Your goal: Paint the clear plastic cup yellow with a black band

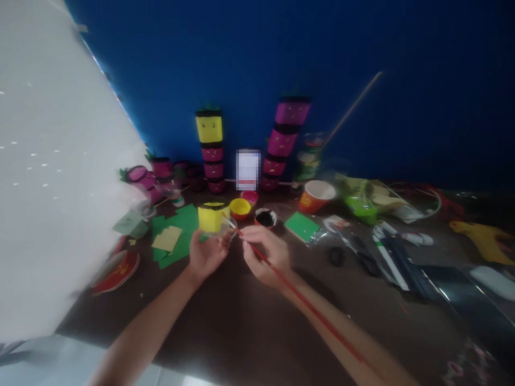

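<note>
Here, a black-rimmed yellow box point(209, 218) is held by the left hand point(206, 254), at the palm's twelve o'clock; the right hand point(269, 254) pinches a red paintbrush point(317, 314), its tip at the box's three-o'clock side. Outward, a yellow paint cup point(240, 210) stands at three, green sheets point(185, 230) at eight, a stacked tower point(210, 128) at twelve.

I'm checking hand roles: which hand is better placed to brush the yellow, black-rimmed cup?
Probably the right hand: it grips the thin red-handled paintbrush, its tip close to the yellow, black-rimmed cup. The left hand seems busy supporting that cup.
</note>
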A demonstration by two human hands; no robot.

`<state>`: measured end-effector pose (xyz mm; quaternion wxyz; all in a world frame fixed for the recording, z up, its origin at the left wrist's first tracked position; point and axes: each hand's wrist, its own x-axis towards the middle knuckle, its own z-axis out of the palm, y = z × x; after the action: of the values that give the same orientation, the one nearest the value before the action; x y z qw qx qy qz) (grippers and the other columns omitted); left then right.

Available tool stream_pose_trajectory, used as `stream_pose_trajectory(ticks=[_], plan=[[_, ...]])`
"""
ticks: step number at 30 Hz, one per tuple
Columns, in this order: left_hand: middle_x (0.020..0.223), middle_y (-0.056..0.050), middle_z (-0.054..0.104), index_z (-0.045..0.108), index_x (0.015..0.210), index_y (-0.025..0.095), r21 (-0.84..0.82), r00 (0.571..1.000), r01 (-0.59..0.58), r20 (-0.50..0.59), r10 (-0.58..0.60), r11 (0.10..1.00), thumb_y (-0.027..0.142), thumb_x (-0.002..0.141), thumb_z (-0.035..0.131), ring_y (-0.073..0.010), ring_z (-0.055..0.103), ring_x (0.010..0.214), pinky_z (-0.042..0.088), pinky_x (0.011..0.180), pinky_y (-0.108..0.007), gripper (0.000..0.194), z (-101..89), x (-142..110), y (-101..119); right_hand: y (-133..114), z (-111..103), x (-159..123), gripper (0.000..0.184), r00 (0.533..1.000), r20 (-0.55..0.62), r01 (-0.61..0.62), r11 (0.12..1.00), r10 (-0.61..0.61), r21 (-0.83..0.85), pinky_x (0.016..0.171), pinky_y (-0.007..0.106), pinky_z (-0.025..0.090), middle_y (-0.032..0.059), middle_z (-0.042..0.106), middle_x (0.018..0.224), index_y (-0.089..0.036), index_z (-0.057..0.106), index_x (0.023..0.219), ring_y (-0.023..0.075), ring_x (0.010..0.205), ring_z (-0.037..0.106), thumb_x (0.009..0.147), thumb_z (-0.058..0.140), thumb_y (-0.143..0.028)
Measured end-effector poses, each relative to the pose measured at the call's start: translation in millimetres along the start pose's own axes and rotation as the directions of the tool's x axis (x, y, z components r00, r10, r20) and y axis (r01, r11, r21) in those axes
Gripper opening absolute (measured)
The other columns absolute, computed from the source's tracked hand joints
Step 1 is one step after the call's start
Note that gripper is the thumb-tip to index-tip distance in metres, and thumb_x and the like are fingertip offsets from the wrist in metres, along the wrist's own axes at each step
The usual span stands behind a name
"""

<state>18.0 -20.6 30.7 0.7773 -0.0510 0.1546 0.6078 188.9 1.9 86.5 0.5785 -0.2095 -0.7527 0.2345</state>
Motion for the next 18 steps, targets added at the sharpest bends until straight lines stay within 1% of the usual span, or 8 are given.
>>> stream_pose_trajectory(ticks=[3,6,10,14,18], plan=[[0.076,-0.012,0.061,0.054,0.110,0.005,-0.004,1.000,-0.006,-0.009,0.006,1.000,0.038,0.077,0.047,-0.0154,0.059,0.065,0.052,0.060,-0.023,0.047,2.0,-0.7,-0.7,-0.5,0.0,0.6,0.019,1.000,0.016,0.001,1.000,-0.001,0.013,0.071,0.027,0.055,0.0059,0.067,0.084,-0.018,0.058,0.083,0.0148,0.079,0.066,0.073,0.056,-0.002],[0.075,-0.012,0.061,0.051,0.115,0.003,-0.004,0.999,-0.016,-0.032,0.016,1.000,0.039,0.078,0.046,-0.0152,0.059,0.063,0.051,0.058,-0.024,0.052,5.2,-1.4,-2.1,-0.9,0.0,0.5,0.018,1.000,0.028,-0.003,1.000,0.002,0.030,0.070,0.028,0.055,0.0060,0.067,0.082,-0.018,0.058,0.083,0.0151,0.078,0.066,0.073,0.055,-0.002],[0.072,-0.010,0.061,0.047,0.122,0.005,-0.005,0.999,-0.036,-0.033,0.036,0.999,0.040,0.080,0.044,-0.0145,0.059,0.060,0.051,0.056,-0.023,0.055,5.9,-1.8,-2.0,-0.6,0.4,-0.5,0.017,0.998,0.056,-0.013,0.998,0.009,0.065,0.068,0.027,0.055,0.0054,0.066,0.081,-0.018,0.058,0.079,0.0145,0.075,0.066,0.073,0.055,-0.003],[0.076,-0.011,0.062,0.046,0.124,0.005,-0.022,0.998,-0.062,-0.034,0.062,0.998,0.040,0.083,0.042,-0.0141,0.059,0.061,0.051,0.058,-0.023,0.054,3.7,-1.6,0.2,-0.6,-0.9,-1.1,0.016,0.996,0.089,-0.024,0.996,0.016,0.084,0.064,0.027,0.054,0.0050,0.066,0.077,-0.018,0.058,0.076,0.0143,0.072,0.065,0.072,0.054,-0.003],[0.072,-0.009,0.060,0.041,0.128,0.003,-0.074,0.995,-0.091,-0.037,0.089,0.993,0.037,0.083,0.043,-0.0129,0.058,0.062,0.051,0.059,-0.021,0.057,6.5,-2.1,-0.1,-2.4,-3.1,-2.3,0.014,0.997,0.059,-0.044,0.998,0.041,0.050,0.063,0.027,0.054,0.0035,0.066,0.073,-0.019,0.058,0.074,0.0143,0.069,0.064,0.072,0.054,-0.005]])
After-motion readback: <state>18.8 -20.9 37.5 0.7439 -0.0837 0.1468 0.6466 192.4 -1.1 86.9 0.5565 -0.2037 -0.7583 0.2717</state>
